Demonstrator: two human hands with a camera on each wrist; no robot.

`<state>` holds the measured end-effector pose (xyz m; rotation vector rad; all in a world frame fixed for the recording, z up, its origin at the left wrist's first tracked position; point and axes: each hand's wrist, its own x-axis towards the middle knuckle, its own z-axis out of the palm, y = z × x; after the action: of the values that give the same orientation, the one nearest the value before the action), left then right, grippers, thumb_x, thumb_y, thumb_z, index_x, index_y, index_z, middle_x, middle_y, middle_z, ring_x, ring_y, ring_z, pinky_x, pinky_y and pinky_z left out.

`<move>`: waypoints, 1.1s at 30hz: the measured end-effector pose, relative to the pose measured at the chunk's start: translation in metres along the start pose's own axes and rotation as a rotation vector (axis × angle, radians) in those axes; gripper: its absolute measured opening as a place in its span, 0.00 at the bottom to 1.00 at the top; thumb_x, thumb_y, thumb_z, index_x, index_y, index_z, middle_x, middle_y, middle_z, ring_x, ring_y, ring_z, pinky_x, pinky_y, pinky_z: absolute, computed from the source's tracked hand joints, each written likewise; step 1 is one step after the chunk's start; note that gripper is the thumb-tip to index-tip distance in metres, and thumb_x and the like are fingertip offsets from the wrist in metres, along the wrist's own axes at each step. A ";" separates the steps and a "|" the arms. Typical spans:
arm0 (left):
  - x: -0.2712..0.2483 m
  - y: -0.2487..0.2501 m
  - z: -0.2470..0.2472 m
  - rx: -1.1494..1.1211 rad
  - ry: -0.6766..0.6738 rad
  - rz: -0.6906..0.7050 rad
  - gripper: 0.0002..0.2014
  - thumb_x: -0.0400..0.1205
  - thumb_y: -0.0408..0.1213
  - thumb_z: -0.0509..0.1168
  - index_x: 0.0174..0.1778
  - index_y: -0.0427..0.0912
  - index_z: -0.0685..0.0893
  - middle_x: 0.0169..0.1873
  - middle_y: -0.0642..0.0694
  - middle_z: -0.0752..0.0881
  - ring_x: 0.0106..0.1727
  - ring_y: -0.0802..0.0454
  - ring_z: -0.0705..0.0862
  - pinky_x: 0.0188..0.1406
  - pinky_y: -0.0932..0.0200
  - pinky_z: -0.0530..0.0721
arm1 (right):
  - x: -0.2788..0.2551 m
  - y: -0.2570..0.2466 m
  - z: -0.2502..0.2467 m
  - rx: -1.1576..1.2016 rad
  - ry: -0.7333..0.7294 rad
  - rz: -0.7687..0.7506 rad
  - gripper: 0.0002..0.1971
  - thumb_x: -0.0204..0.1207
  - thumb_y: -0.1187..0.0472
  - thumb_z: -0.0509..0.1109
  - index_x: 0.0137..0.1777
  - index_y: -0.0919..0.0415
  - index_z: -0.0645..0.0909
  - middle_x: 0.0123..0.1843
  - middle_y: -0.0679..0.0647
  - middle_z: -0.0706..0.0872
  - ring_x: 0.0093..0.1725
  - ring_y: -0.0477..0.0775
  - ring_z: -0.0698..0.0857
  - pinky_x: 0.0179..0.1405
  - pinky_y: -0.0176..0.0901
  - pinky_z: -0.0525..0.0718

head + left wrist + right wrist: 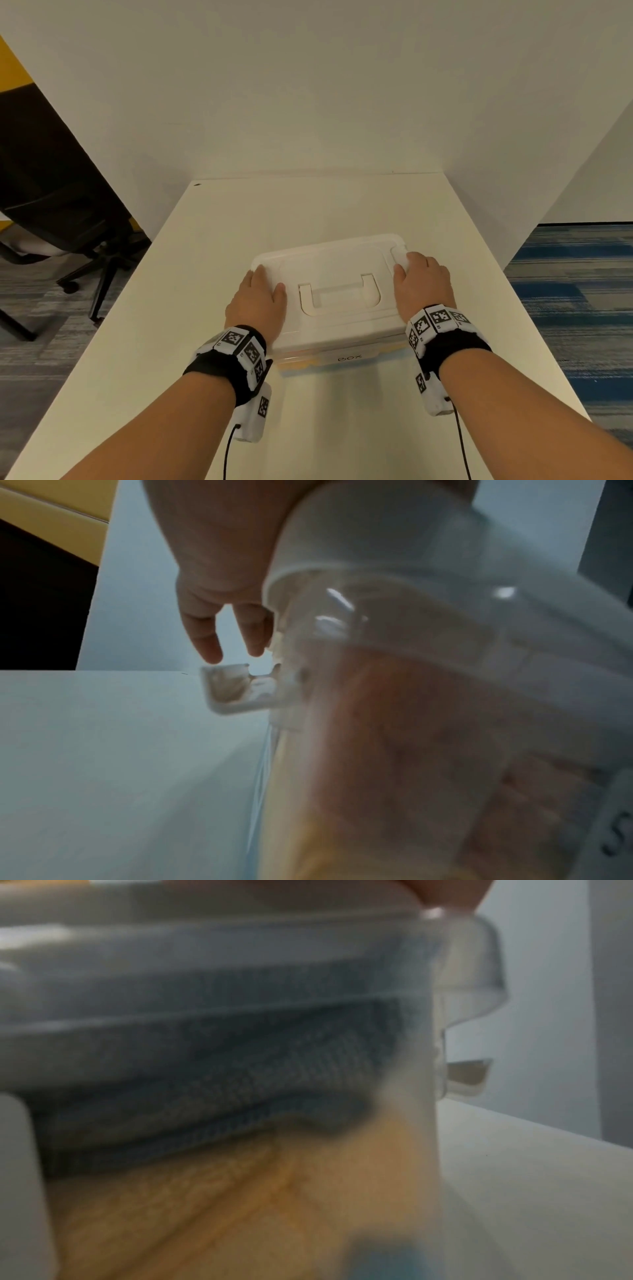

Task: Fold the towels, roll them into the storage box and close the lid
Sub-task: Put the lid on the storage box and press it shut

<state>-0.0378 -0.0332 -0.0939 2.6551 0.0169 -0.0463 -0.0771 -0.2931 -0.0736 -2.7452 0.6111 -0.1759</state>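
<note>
Item: storage box (pixel 342 356), clear-walled, on the tabletop (pixel 342 205), directly beneath our palms. White lid (pixel 329 274) seated on top, its flat carry handle (pixel 339 291) between our two hands.

Contents: towels, a grey one (pixel 240 1074) over a yellow one (pixel 222 1204), packed against the wall.

Left hand (pixel 257 301): laid over the lid's left edge, fingers (pixel 205 639) relaxed and apart, hanging just above the side latch (pixel 236 691), which juts outward, unfastened.

Right hand (pixel 423 284): flat on the lid's right end, fingers straight, pressing.

Handling: we judge the plastic stiff, smooth and light, the towels soft and springy beneath it. Best hold: press at the lid ends, then push each latch at its lower lip.
</note>
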 end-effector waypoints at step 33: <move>-0.004 0.008 -0.012 -0.113 0.053 -0.092 0.23 0.85 0.50 0.54 0.76 0.46 0.66 0.64 0.40 0.79 0.65 0.39 0.76 0.60 0.44 0.78 | 0.015 0.012 0.005 0.139 -0.030 0.268 0.18 0.87 0.55 0.53 0.63 0.68 0.76 0.60 0.68 0.79 0.56 0.68 0.80 0.50 0.51 0.76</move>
<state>-0.0417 -0.0350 -0.0792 2.5405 0.1551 -0.0058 -0.0678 -0.3087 -0.0817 -2.4984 0.9136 -0.1096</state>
